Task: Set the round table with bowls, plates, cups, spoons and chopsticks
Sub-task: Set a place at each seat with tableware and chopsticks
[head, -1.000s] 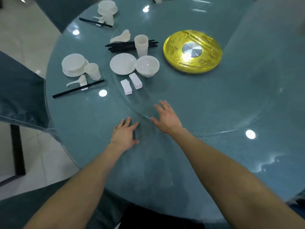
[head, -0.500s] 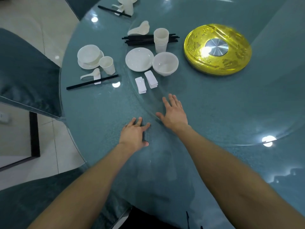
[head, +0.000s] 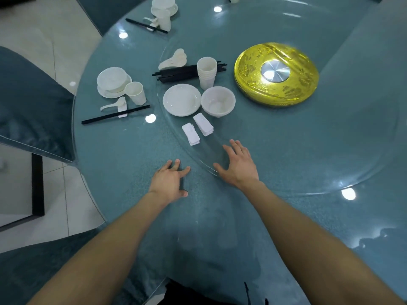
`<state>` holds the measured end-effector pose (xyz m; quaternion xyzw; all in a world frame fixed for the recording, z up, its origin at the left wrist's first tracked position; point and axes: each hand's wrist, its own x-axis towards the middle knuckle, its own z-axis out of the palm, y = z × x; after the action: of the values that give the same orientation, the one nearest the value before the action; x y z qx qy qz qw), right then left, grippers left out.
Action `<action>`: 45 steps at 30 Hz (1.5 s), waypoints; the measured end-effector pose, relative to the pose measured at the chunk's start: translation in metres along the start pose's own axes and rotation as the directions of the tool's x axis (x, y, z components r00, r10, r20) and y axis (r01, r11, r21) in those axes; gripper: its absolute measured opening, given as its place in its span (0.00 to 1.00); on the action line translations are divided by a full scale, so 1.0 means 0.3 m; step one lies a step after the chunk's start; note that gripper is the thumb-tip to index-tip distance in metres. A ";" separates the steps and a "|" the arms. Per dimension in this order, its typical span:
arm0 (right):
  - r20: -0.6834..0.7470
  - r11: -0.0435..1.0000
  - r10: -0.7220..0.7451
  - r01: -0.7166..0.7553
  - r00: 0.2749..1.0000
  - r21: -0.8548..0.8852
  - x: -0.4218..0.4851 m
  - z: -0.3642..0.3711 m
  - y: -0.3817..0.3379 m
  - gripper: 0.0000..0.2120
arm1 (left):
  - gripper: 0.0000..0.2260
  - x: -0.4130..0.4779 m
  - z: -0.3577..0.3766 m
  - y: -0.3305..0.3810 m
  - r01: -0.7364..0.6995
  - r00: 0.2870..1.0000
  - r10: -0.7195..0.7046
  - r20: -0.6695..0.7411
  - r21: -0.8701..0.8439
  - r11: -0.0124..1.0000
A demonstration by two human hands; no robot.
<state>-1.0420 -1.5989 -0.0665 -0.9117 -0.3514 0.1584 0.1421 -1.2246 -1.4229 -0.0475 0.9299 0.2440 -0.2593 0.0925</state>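
Observation:
On the clear glass turntable (head: 363,164) stand a white plate (head: 182,100), a white bowl (head: 218,101), a stack of white cups (head: 206,72), a bundle of black chopsticks (head: 176,73), several white spoons (head: 174,60) and two stacks of white chopstick rests (head: 197,130). My right hand (head: 239,165) lies flat with spread fingers on the turntable's near edge. My left hand (head: 169,181) rests on the blue round table (head: 123,150) just left of it, fingers slightly bent. Neither hand holds anything.
At the left a laid setting has a bowl on a plate (head: 113,81), a cup (head: 135,93), a spoon (head: 114,104) and chopsticks (head: 115,115). Another setting (head: 163,9) lies farther back. A gold disc (head: 276,73) marks the turntable's centre. Blue chairs (head: 33,106) stand at the left.
The tableware on the turntable has shifted toward me and to the right in the view. My hands stay at the turntable's edge; my right hand moved slightly right.

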 end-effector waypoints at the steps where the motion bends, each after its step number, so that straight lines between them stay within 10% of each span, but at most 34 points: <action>1: -0.011 1.000 0.013 -0.013 1.000 0.004 -0.010 -0.001 0.009 0.37 | 0.46 0.001 0.001 -0.001 0.001 1.000 -0.001 0.002 0.001 1.000; 17: 0.002 0.976 0.216 -0.216 0.976 0.013 -0.131 -0.029 0.178 0.53 | 0.46 0.026 0.007 -0.026 -0.002 1.000 0.002 0.029 -0.008 1.000; 22: 0.035 0.968 0.245 -0.246 0.969 0.044 -0.174 -0.074 0.243 0.52 | 0.33 0.060 -0.044 -0.031 0.036 0.999 -0.033 0.018 -0.198 0.980; 27: 0.070 0.959 0.275 -0.279 0.959 0.056 -0.182 -0.107 0.291 0.54 | 0.18 0.141 -0.114 0.052 0.134 0.923 -0.336 -0.186 -0.665 0.735; 34: 0.098 0.955 0.285 -0.291 0.954 0.061 -0.187 -0.140 0.364 0.55 | 0.29 0.265 -0.151 0.181 0.238 0.863 -0.505 0.001 -0.883 0.404; 45: 0.112 0.948 0.287 -0.299 0.951 0.108 -0.199 -0.176 0.454 0.55 | 0.13 0.274 -0.126 0.249 0.219 0.832 -0.555 -0.002 -0.918 0.331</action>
<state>-0.9822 -1.7448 -0.0577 -0.9346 -0.2080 0.2424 0.1565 -1.1093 -1.4427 -0.0552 0.6775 0.5713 0.0472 0.4608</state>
